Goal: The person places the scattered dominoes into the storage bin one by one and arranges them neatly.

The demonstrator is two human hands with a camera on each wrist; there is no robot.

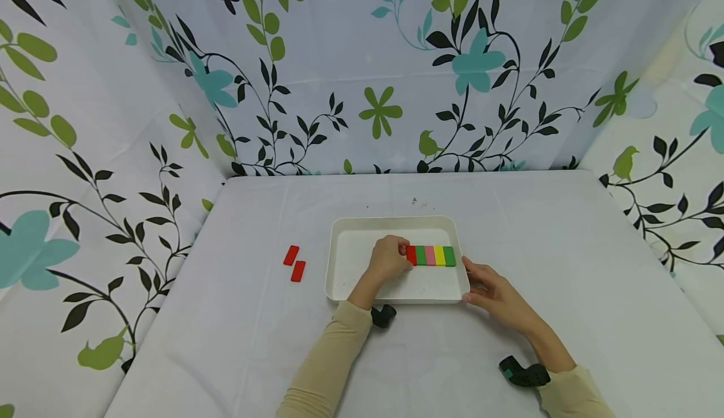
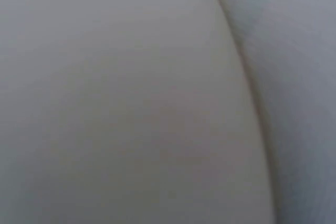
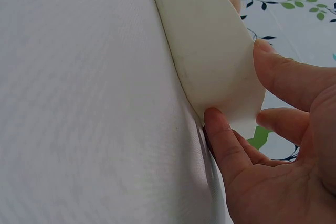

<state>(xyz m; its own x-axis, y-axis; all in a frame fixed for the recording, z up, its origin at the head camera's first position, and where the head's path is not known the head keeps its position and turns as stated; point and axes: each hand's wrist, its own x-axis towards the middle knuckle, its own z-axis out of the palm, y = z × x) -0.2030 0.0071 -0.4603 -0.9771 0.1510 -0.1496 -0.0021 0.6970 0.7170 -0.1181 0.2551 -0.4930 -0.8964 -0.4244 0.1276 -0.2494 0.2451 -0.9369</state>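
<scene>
Pinching the red end tile [image 1: 411, 256] at frame centre, left grip [image 1: 389, 258] could skew the adjoining coloured tiles [image 1: 435, 256] by overpressing rightward, and the tray [image 1: 353, 258] may slide if right grip [image 1: 493, 291], fingers extended against its right wall, slackens.

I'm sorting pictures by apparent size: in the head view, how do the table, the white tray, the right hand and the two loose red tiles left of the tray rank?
1. Table
2. White tray
3. Right hand
4. Upper red tile and lower red tile: these look alike, so I leave them unranked.
</scene>
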